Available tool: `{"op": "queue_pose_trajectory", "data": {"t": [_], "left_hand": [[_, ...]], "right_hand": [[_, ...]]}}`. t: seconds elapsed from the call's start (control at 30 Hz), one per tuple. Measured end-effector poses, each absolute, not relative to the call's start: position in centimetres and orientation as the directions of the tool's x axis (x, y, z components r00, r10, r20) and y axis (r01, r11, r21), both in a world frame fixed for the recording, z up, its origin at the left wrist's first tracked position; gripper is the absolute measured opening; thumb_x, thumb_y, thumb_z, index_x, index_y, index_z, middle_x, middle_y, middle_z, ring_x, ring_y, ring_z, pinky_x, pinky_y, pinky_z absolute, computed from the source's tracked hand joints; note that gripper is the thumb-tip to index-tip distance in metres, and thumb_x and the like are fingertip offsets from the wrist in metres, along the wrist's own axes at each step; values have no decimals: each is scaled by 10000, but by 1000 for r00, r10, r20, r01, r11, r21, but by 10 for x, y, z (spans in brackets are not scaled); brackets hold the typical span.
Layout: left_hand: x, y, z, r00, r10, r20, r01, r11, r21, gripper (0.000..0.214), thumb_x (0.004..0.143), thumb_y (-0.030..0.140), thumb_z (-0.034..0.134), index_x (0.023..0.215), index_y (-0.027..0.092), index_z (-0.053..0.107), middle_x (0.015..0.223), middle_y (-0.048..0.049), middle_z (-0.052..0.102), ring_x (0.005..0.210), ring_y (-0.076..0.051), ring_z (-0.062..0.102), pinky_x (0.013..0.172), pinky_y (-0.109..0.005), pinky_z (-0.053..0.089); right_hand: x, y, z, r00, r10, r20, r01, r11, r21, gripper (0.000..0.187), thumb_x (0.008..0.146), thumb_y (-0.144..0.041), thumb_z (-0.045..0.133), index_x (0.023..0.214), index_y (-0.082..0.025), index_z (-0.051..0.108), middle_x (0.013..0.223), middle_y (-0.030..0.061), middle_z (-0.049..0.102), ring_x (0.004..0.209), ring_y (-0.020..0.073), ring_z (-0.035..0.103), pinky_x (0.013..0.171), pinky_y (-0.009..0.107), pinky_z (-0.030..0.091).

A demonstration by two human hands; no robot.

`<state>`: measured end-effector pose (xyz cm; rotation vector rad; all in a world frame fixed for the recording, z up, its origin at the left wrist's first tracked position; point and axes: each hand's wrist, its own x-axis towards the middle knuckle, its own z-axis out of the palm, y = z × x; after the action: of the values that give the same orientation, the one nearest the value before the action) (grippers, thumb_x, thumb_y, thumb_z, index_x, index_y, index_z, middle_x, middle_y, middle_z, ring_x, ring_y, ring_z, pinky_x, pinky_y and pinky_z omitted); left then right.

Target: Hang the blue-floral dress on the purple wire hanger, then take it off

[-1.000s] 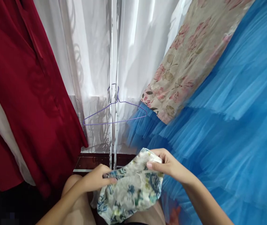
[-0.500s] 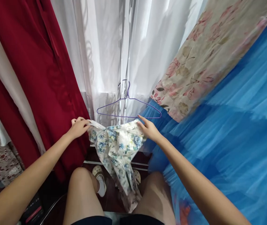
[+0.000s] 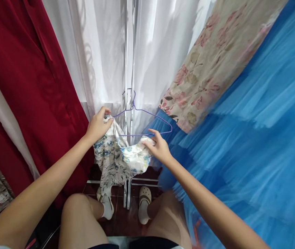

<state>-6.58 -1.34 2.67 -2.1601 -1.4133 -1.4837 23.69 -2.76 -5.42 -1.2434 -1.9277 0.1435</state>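
Note:
A white garment with blue flowers (image 3: pixel 134 157) hangs between my two hands, its top edge sagging in the middle. My left hand (image 3: pixel 101 126) is closed on its upper left edge, at the left end of a purple wire hanger (image 3: pixel 152 113). That end of the hanger is hidden behind the hand and cloth. The fingers of my right hand (image 3: pixel 158 147) pinch the garment's right upper edge just below the hanger's bottom bar, with the index finger stretched toward the bar. By its hook the hanger hangs at a white metal rack post (image 3: pixel 129 69).
Red cloth (image 3: pixel 51 93) hangs on the left and white sheer cloth (image 3: pixel 158 52) behind the post. On the right are a beige floral cloth (image 3: pixel 189 86) and a wide blue tulle skirt (image 3: pixel 240 155). Clogs (image 3: pixel 144 194) on my feet stand beside the rack's base.
My left hand has moved up and right, bringing the garment's left edge to the hanger's left end. The right hand has shifted slightly left and down. The garment's lower part has swung left.

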Motion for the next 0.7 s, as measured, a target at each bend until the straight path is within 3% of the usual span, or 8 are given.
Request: {"op": "queue_pose_trajectory", "data": {"t": [0.07, 0.23, 0.37, 0.47, 0.57, 0.63, 0.7], "left_hand": [[-59, -17, 30, -8, 579, 816, 786, -500, 363, 327, 804, 220, 640, 1118, 227, 549, 1038, -42, 673, 969, -226, 647, 795, -303, 470], [-65, -21, 36, 91, 550, 830, 833, -499, 239, 127, 808, 217, 617, 933, 210, 636, 972, -33, 673, 892, -211, 639, 801, -300, 464], [-70, -22, 36, 166, 566, 808, 805, -551, 220, 143, 829, 242, 594, 893, 191, 712, 903, -37, 669, 842, -203, 640, 794, -291, 469], [-69, -24, 35, 178, 562, 807, 778, -583, 234, 194, 842, 266, 597, 935, 177, 742, 897, -41, 668, 839, -200, 645, 797, -285, 474], [-71, -27, 36, 180, 582, 793, 791, -565, 235, 222, 867, 308, 597, 969, 186, 752, 929, -46, 668, 863, -203, 646, 820, -286, 477], [-81, -27, 36, 164, 607, 778, 812, -531, 243, 253, 881, 353, 599, 1020, 207, 751, 1002, -51, 669, 918, -212, 644, 859, -293, 477], [-98, -23, 32, 114, 640, 760, 813, -500, 299, 308, 874, 406, 617, 1091, 223, 736, 1083, -58, 667, 988, -229, 636, 919, -313, 470]], "right_hand": [[256, -38, -57, -116, 753, 647, 739, 501, -451, 864, 805, -601, 681, 1499, -190, 370, 805, 25, 677, 662, 216, 636, 641, 284, 447], [312, -39, -53, -186, 763, 619, 803, 481, -352, 1058, 685, -635, 766, 1527, -154, 342, 828, 48, 686, 632, 233, 653, 616, 298, 459], [336, -25, -33, -229, 769, 597, 848, 459, -265, 898, 819, -461, 638, 1571, -137, 269, 727, 16, 647, 578, 214, 614, 586, 280, 423], [334, -8, -10, -123, 797, 591, 880, 363, -306, 759, 805, -304, 557, 1522, -128, 383, 725, 38, 655, 625, 226, 605, 609, 285, 405], [327, 9, 11, -71, 859, 507, 836, 328, -439, 434, 762, -283, 554, 1133, -117, 705, 714, 64, 660, 664, 224, 588, 612, 284, 388], [327, 14, 23, -99, 897, 432, 793, 333, -510, 236, 751, -291, 547, 758, -126, 715, 576, 39, 590, 573, 189, 535, 556, 269, 363], [330, 12, 32, -148, 924, 353, 743, 339, -577, 245, 742, -306, 556, 563, -151, 621, 462, 8, 505, 473, 156, 474, 495, 256, 345]]}}
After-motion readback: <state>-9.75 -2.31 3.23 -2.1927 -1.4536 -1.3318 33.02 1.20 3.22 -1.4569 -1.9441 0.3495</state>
